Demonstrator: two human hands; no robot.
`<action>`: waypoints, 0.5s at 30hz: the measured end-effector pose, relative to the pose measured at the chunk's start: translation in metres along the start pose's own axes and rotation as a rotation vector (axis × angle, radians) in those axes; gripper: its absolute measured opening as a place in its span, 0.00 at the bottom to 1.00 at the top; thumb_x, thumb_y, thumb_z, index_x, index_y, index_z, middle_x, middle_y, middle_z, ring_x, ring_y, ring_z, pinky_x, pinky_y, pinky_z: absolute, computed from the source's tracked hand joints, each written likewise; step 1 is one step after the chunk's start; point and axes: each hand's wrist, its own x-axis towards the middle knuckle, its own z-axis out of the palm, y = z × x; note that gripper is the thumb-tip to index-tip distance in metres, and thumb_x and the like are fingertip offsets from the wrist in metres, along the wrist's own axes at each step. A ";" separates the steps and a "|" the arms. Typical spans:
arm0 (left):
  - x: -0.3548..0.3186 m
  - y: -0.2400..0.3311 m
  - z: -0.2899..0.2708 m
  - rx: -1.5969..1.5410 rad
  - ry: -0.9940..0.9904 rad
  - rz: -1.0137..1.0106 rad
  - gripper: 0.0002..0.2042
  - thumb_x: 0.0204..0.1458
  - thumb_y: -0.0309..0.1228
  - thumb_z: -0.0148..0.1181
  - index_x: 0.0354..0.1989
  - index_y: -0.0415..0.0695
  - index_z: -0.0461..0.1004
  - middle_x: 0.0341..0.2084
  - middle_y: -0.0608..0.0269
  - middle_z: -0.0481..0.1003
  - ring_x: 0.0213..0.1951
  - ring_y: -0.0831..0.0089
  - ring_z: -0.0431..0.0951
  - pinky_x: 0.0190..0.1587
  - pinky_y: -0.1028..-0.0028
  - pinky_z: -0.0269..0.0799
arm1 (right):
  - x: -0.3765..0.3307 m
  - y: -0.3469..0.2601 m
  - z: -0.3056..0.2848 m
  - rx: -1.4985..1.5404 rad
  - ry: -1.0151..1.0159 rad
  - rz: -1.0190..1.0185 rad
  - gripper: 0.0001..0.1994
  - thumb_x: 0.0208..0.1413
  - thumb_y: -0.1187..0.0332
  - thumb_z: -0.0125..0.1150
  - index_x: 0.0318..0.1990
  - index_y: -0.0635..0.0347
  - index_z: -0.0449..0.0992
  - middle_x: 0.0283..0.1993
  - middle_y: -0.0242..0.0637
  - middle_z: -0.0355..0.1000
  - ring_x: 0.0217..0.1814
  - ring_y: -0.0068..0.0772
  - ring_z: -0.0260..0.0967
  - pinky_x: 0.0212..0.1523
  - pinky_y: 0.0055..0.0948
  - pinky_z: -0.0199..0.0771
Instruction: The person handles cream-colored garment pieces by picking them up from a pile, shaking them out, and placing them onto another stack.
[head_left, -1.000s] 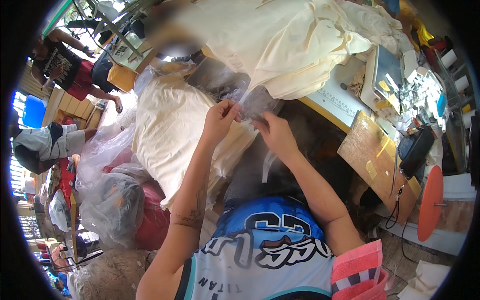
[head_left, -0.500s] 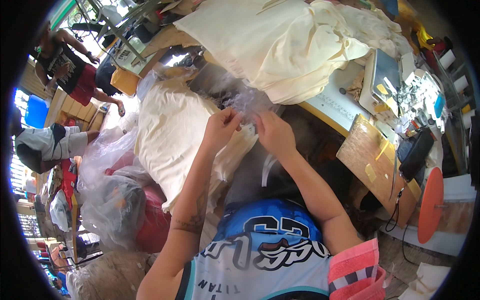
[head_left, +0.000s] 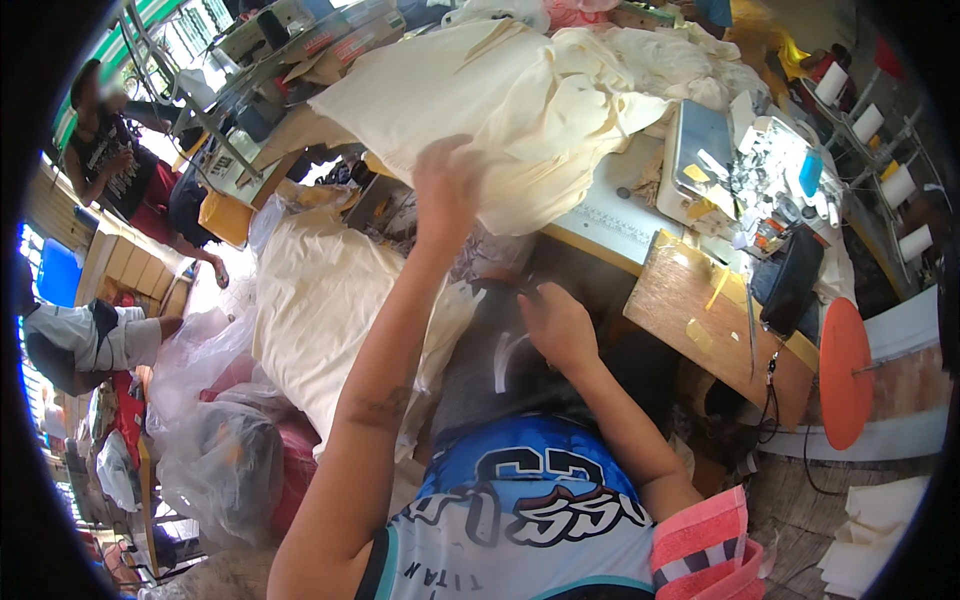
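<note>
My left hand [head_left: 447, 190] is raised over the near edge of a cream fabric pile [head_left: 520, 110] on the worktable. Motion blurs its fingers, so whether they touch or grip the cloth is unclear. Lower down, my right hand [head_left: 560, 325] is held above my lap with its fingers curled in. A small dark shape shows at its fingertips, too blurred to name. Beside my left forearm, a second cream cloth [head_left: 320, 310] hangs in wide folds. Loose pale scraps [head_left: 485, 255] lie between the cloth and the table.
At the right of the table stands a pale sewing machine [head_left: 695, 150]. A wooden board [head_left: 715, 320] and an orange disc [head_left: 847, 373] are nearer me. Plastic bags [head_left: 215, 430] crowd the left floor. Two other people are at the far left, one in a black top [head_left: 105, 165].
My hands were close together over the scraps. The left has moved up and away to the fabric pile; the right has dropped lower, toward my lap. The view has shifted slightly.
</note>
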 end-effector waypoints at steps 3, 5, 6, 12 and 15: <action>0.022 0.031 -0.048 -0.310 0.010 -0.708 0.11 0.64 0.32 0.53 0.46 0.38 0.75 0.32 0.63 0.76 0.36 0.75 0.74 0.40 0.75 0.69 | -0.001 -0.002 -0.020 0.126 0.046 0.093 0.13 0.54 0.65 0.66 0.39 0.64 0.73 0.32 0.46 0.72 0.29 0.49 0.73 0.30 0.40 0.73; 0.013 0.040 -0.092 -0.693 0.167 -0.526 0.12 0.66 0.35 0.52 0.45 0.37 0.73 0.31 0.66 0.71 0.34 0.82 0.66 0.37 0.77 0.64 | 0.008 -0.016 -0.038 0.165 0.118 0.042 0.12 0.53 0.67 0.68 0.39 0.64 0.73 0.32 0.44 0.71 0.28 0.46 0.71 0.30 0.37 0.72; 0.009 0.046 -0.117 -0.478 0.113 -0.410 0.12 0.66 0.35 0.50 0.44 0.37 0.72 0.31 0.66 0.72 0.33 0.82 0.67 0.37 0.77 0.64 | 0.014 -0.024 -0.048 0.184 0.154 0.017 0.12 0.52 0.68 0.68 0.39 0.63 0.73 0.32 0.43 0.71 0.28 0.44 0.70 0.30 0.35 0.72; -0.022 0.078 -0.191 -0.024 -0.115 -0.187 0.06 0.63 0.27 0.50 0.39 0.38 0.72 0.20 0.60 0.69 0.22 0.71 0.67 0.27 0.73 0.62 | 0.079 -0.046 -0.087 0.112 0.425 -0.162 0.07 0.56 0.80 0.57 0.42 0.68 0.72 0.36 0.49 0.70 0.36 0.48 0.70 0.36 0.37 0.72; -0.023 0.075 -0.189 -0.008 -0.117 -0.236 0.06 0.63 0.27 0.51 0.38 0.38 0.72 0.18 0.61 0.67 0.19 0.72 0.64 0.25 0.73 0.61 | 0.134 -0.032 -0.088 -0.030 0.563 -0.164 0.12 0.57 0.80 0.52 0.50 0.68 0.70 0.41 0.56 0.70 0.47 0.56 0.71 0.44 0.44 0.73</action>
